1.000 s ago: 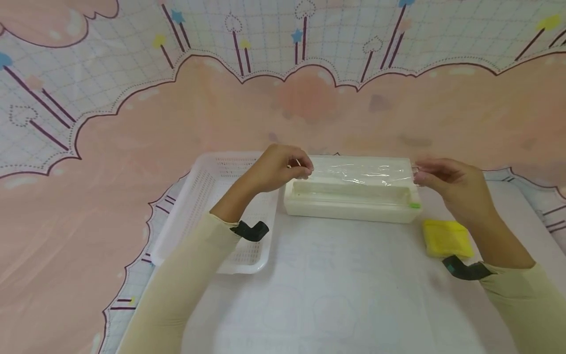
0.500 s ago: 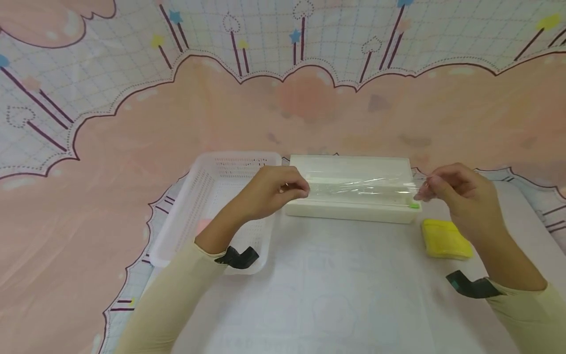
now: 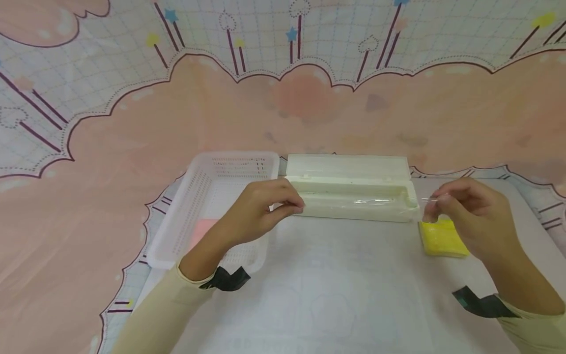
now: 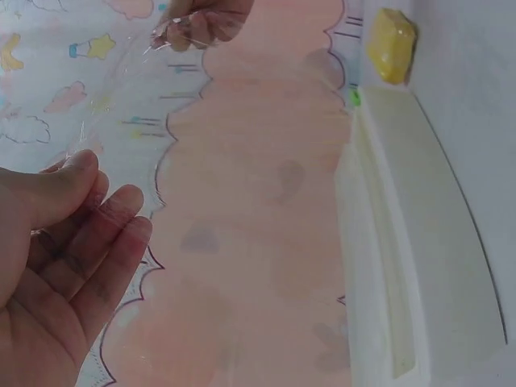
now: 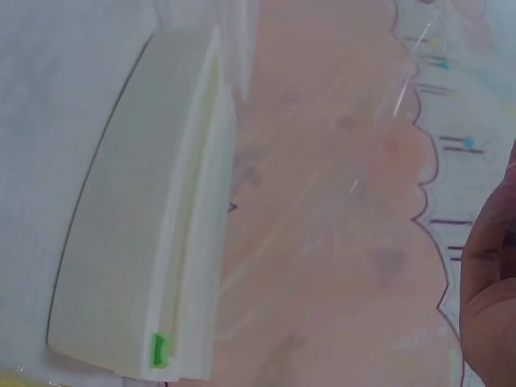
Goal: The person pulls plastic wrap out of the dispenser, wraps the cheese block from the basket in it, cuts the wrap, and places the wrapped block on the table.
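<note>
- Left hand and right hand each pinch an end of your film.
- You've drawn it toward 6 o'clock, off the open hollow to the box front; probably cut free, ready for use.
- From box: basket 9 o'clock, yellow pack 4 o'clock.

Left forearm partly hides a pink item; right wrist view crops right hand.

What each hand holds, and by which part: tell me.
A clear plastic film: the left hand pinches one end, the right hand the other.
</note>
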`<state>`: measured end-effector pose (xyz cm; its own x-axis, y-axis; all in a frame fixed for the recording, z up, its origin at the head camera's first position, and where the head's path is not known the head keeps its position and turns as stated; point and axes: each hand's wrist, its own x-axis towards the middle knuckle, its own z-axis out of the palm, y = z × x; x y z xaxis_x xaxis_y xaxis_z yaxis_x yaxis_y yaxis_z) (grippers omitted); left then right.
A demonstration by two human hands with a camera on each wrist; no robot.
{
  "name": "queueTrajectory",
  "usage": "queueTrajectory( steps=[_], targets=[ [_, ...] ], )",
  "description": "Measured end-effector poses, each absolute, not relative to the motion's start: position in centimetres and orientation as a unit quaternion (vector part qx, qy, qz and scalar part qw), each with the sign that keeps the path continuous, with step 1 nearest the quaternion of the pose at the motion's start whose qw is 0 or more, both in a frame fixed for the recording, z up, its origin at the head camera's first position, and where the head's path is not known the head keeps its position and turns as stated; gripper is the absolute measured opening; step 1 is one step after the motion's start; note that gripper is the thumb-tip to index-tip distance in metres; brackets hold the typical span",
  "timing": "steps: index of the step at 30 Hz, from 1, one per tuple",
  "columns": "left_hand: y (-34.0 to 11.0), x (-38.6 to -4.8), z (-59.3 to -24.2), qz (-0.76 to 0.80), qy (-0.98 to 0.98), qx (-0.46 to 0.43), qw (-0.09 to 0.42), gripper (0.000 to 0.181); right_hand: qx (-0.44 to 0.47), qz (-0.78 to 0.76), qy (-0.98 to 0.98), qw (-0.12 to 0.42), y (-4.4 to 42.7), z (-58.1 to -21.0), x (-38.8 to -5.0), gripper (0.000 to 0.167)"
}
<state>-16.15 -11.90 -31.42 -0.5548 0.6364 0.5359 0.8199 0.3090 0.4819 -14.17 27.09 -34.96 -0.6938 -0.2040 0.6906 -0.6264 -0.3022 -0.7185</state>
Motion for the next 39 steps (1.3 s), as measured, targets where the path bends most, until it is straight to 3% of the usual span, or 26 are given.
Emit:
queueTrajectory(
  steps=[7, 15, 28, 39],
  targets=[
    [-12.0, -14.2, -30.4, -0.374, -0.78, -0.484, 0.133, 0.01, 0.42, 0.754, -0.497, 0.086, 26.5, -34.6, -13.3, 0.009],
    [-12.5, -13.0, -29.0, -0.389, -0.755, -0.504, 0.157, 0.013, 0.458, 0.749, -0.47, 0.091, 25.4, -33.1, -12.3, 0.011],
    [-13.4, -11.7, -30.2, -0.378, -0.713, -0.588, 0.054, 0.011, 0.518, 0.746, -0.413, 0.07, 24.1, -31.4, -10.1, 0.011],
    [-13.8, -10.8, -29.1, -0.382, -0.707, -0.582, 0.122, 0.011, 0.528, 0.737, -0.417, 0.066, 24.5, -31.1, -9.0, 0.011]
  ],
)
